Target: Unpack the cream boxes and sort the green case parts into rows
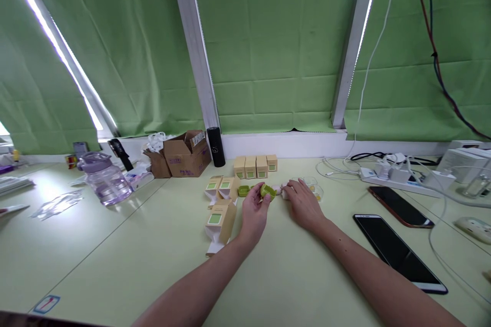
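The left hand [254,215] held a green cup [267,192] above the surface [291,281], pinched between thumb and fingers with its open side up and tipped. That grip looked light and near the rim, so a squeeze or a turn of the wrist could have made the cup slip and roll. The right hand [306,205] was narrow, its fingertips drawn together at a small white piece [284,192]; whether they gripped it or only touched it, I could not tell. A loose hold there might have let the piece skid away.

Just beyond that hand lay a clear tray [318,191] with yellow bits in it, partly hidden by the fingers; a backward nudge of the knuckles could have shifted or spilled it. A second cup [244,191] sat near the left hand, within easy reach of a stray knock. The open boxes [222,214], with flaps spread, stood just beside the left wrist and might have toppled if it swung outward. The right forearm [360,263] passed near a phone [395,250], which a careless elbow could have pushed.
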Demonstrator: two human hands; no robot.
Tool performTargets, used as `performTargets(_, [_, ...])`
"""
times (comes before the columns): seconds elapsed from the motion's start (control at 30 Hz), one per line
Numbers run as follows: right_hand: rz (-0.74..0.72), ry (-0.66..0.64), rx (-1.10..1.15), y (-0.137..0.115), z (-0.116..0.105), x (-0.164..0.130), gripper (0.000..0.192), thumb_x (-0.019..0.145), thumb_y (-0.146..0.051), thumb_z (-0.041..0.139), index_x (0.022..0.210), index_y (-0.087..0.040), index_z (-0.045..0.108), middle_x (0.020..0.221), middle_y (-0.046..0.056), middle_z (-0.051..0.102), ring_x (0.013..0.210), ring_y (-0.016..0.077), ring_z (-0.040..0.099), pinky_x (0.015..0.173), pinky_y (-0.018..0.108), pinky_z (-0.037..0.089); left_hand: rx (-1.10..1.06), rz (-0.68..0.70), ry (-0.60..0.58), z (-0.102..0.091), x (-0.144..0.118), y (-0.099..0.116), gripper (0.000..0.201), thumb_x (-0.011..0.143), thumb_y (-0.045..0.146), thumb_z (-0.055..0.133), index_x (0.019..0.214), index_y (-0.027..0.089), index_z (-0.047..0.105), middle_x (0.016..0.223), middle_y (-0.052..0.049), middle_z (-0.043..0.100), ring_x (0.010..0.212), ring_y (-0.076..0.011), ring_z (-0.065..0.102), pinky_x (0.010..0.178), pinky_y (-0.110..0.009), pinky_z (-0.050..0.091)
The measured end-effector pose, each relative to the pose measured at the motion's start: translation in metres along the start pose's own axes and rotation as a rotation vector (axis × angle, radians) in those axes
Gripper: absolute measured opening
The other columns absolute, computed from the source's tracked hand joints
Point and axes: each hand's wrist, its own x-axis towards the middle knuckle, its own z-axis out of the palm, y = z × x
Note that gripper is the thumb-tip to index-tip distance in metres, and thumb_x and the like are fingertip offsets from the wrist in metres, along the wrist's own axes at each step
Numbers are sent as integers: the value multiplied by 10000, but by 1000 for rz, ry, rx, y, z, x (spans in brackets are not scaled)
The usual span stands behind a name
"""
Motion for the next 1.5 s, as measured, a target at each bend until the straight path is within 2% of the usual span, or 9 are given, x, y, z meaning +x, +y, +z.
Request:
performTargets(0.1, [23, 29, -1, -2, -2, 0, 581, 729, 42, 517, 1269, -164, 578, 1199, 145, 628, 1168, 306, 576, 1165, 542, 380, -5, 1, -3, 0, 0, 1, 518, 845, 415, 792, 1273, 181, 616, 1343, -154, 651, 1268, -284, 617, 1108, -463, 495])
performTargets(0.2, [65, 42, -3, -2, -3, 1, 503, 764, 47, 499, 1204, -173, 604, 1149, 141, 632, 1088, 305, 572, 998, 472, 486, 0, 4, -5, 0, -1, 0, 513, 847, 416, 790, 1271, 184, 619, 1332, -151, 658, 1255, -281, 626, 1106, -468, 496])
performTargets(0.33, [98, 44, -21, 0, -1, 1, 462, 763, 61, 486, 1132, -181, 622, 1100, 127, 635, 1027, 288, 565, 865, 395, 492, -4, 4, -1, 1, -1, 0, 515, 843, 415, 792, 1271, 185, 621, 1326, -149, 661, 1264, -285, 620, 1109, -471, 494])
performTargets(0.6, [131, 132, 67, 1, -3, -1, 368, 813, 32, 474, 1065, -190, 624, 1061, 112, 655, 994, 280, 576, 840, 389, 474, -9, -14, -3, 2, -1, 3, 539, 833, 430, 802, 1267, 176, 608, 1332, -157, 656, 1265, -285, 619, 1106, -467, 496])
performTargets(0.83, [308, 331, 335, -7, -24, 9, 234, 903, -96, 466, 1024, -234, 612, 1007, 82, 686, 975, 277, 612, 859, 425, 506, -84, -55, -40, 2, -2, 10, 543, 793, 391, 843, 1232, 181, 602, 1269, -142, 687, 1203, -268, 655, 1086, -445, 497])
performTargets(1.0, [308, 270, 540, -37, -38, 11, 238, 888, -165, 520, 1092, -247, 610, 1084, 89, 685, 1007, 281, 636, 879, 453, 545, -135, -69, -83, 5, -5, 17, 539, 793, 378, 850, 1216, 197, 570, 1230, -130, 714, 1167, -263, 683, 1062, -440, 512])
performTargets(1.17, [284, 232, 679, -62, -38, 1, 423, 883, -197, 572, 1298, -270, 529, 1285, 103, 627, 1170, 289, 602, 966, 479, 554, -147, -93, -97, 7, -11, 24, 528, 807, 400, 844, 1185, 208, 530, 1117, -109, 760, 1082, -256, 730, 1039, -462, 531])
performTargets(1.33, [212, 309, 630, -63, -29, -4, 499, 891, -228, 580, 1374, -262, 461, 1378, 142, 560, 1325, 331, 502, 1062, 548, 495, -173, -169, -124, 11, -14, 26, 499, 813, 478, 827, 1094, 193, 531, 1016, -127, 786, 1041, -280, 754, 977, -461, 563])
performTargets(1.5, [257, 343, 612, -61, -27, -5, 447, 876, -226, 590, 1309, -251, 480, 1315, 145, 564, 1251, 327, 527, 1003, 529, 530, -144, -266, -203, 16, -16, 25, 506, 778, 578, 820, 947, 175, 564, 976, -142, 787, 977, -296, 769, 856, -398, 604])
